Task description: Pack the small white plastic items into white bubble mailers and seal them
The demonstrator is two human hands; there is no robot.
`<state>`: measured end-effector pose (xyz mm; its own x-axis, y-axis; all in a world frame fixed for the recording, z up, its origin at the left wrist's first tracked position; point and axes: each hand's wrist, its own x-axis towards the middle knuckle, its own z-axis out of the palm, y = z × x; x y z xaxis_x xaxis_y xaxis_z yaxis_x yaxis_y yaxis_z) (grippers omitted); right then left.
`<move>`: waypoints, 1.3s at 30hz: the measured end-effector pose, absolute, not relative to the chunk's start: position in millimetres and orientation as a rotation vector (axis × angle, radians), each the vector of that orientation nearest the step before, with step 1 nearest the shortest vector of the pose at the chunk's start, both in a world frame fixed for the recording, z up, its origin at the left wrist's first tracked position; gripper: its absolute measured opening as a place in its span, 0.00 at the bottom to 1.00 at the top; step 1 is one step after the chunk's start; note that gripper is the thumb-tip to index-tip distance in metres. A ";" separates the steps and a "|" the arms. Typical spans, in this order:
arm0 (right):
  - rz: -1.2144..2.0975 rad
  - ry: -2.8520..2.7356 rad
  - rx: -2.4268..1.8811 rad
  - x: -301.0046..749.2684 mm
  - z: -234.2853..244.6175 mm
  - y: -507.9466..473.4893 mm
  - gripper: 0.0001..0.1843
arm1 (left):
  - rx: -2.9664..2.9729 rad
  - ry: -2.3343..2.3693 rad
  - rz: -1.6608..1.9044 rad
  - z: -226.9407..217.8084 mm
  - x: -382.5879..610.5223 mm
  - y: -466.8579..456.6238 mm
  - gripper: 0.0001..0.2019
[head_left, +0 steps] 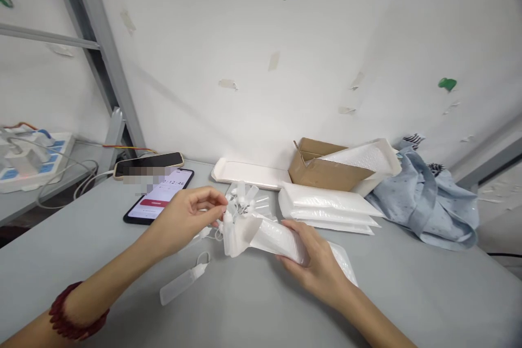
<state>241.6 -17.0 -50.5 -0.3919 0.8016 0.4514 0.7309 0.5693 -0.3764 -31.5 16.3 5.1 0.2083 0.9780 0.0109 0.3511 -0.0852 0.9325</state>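
My right hand (pixel 312 261) grips a white bubble mailer (pixel 281 236) from its right side, the mailer's mouth pointing left. At that mouth, a translucent plastic squeeze bottle (pixel 229 236) stands almost upright. The thumb and forefinger of my left hand (pixel 198 212) are pinched at the top of this bottle. Behind the mailer lies a heap of similar small bottles (pixel 244 193) with white caps and thin loops, partly hidden by my hands. One more bottle (pixel 181 284) lies apart on the grey table (pixel 253 315), nearer to me.
Several white bubble mailers (pixel 326 204) are stacked at right, before an open cardboard box (pixel 322 166). A flat white mailer (pixel 253 173) lies by the wall. Two phones lie left, one with a lit screen (pixel 159 196). A blue cloth bag (pixel 428 201) sits far right, a power strip (pixel 36 160) far left.
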 end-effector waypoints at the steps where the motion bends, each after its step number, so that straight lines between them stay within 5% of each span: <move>1: 0.158 -2.207 -1.219 241.7 -50.6 -17.1 0.26 | 1.593 1.307 0.888 4.6 -31.5 16.3 0.11; 6: 0.177 -2.213 -1.233 242.3 -51.5 -17.8 0.26 | 1.604 1.336 0.888 5.6 -33.2 18.5 0.11; 15: 0.150 -2.226 -1.197 242.5 -54.2 -19.3 0.27 | 1.641 1.159 0.490 -6.4 -21.8 11.3 0.27; 22: 0.149 -2.227 -1.190 242.2 -53.6 -18.8 0.28 | 1.755 1.252 0.679 -3.3 -25.2 15.3 0.19; 39: 0.133 -2.282 -1.167 239.9 -51.8 -20.9 0.28 | 2.125 1.405 0.448 -5.0 -19.3 5.1 0.14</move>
